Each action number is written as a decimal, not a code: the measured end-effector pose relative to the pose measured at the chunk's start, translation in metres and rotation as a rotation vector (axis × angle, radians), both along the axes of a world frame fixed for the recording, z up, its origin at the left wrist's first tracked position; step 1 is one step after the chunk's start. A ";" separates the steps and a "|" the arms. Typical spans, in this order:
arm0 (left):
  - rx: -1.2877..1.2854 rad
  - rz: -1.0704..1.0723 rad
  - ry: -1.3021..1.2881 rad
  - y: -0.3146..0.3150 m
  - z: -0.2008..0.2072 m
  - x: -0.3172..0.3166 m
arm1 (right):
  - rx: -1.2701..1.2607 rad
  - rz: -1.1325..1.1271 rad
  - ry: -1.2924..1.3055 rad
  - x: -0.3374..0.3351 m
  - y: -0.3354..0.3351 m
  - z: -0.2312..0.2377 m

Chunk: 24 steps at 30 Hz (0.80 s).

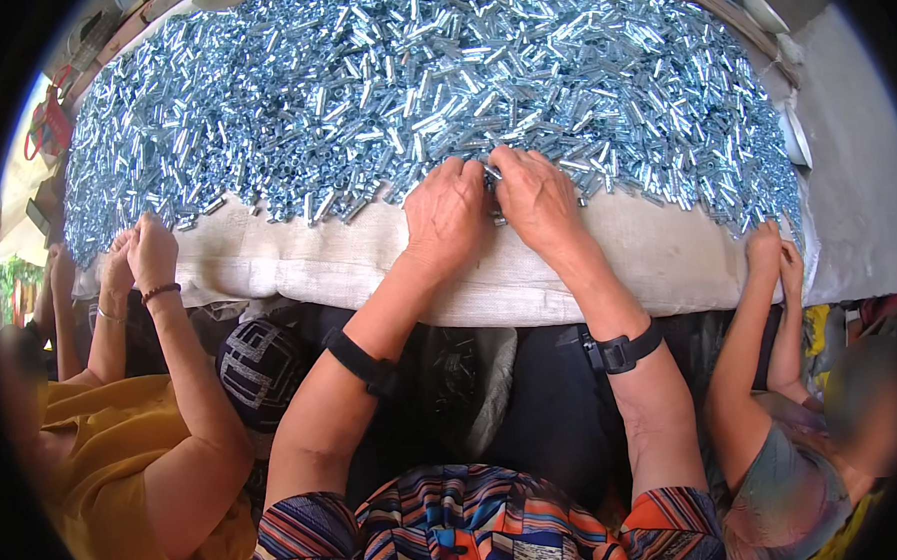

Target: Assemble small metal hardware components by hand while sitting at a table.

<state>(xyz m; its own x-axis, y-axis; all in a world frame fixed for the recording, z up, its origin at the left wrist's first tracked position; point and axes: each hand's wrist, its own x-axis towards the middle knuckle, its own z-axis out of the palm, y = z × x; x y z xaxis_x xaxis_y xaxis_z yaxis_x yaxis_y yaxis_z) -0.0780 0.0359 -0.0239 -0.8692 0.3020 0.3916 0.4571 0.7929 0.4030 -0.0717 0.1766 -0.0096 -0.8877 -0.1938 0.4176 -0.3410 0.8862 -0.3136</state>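
A wide heap of small, shiny blue-silver metal strips (430,91) covers the table in front of me. At its near edge my left hand (448,217) is closed, fingers curled and pressed together. Close beside it, my right hand (540,201) is closed in the same way, thumb side toward the left one. A few of the shiny pieces show in the narrow gap between the two hands. What the fingertips grip is hidden by the hands themselves. Each of my forearms wears a black strap.
A pale woven cloth (338,260) drapes over the table's near edge. At the left, a person in a mustard top (127,474) works with hands at the heap; at the right, another person's hands (771,251) do likewise. A clear plastic bag (463,379) hangs below the edge.
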 end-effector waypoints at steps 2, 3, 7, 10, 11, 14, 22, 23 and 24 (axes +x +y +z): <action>-0.002 -0.006 -0.019 -0.004 0.001 -0.002 | -0.013 0.026 -0.030 0.003 0.000 0.001; -0.002 -0.004 -0.015 -0.005 0.002 -0.002 | -0.106 0.009 -0.036 0.008 -0.001 0.000; -0.001 0.007 -0.029 -0.010 0.003 0.006 | -0.323 -0.046 -0.136 0.045 0.006 0.009; -0.030 0.007 -0.022 -0.018 0.004 0.011 | -0.570 -0.076 -0.329 0.071 0.011 0.003; -0.024 0.004 -0.037 -0.020 0.003 0.013 | -0.832 -0.083 -0.436 0.078 0.010 0.003; -0.049 0.003 -0.039 -0.022 0.003 0.015 | -1.151 -0.082 -0.543 0.094 0.011 0.004; -0.063 0.008 -0.027 -0.025 0.004 0.020 | -1.353 -0.084 -0.434 0.101 0.008 0.007; 0.038 0.003 -0.064 -0.027 0.005 0.022 | -1.363 -0.074 -0.434 0.102 0.008 0.006; 0.138 -0.001 -0.101 -0.031 0.004 0.023 | -1.372 -0.064 -0.434 0.102 0.008 0.006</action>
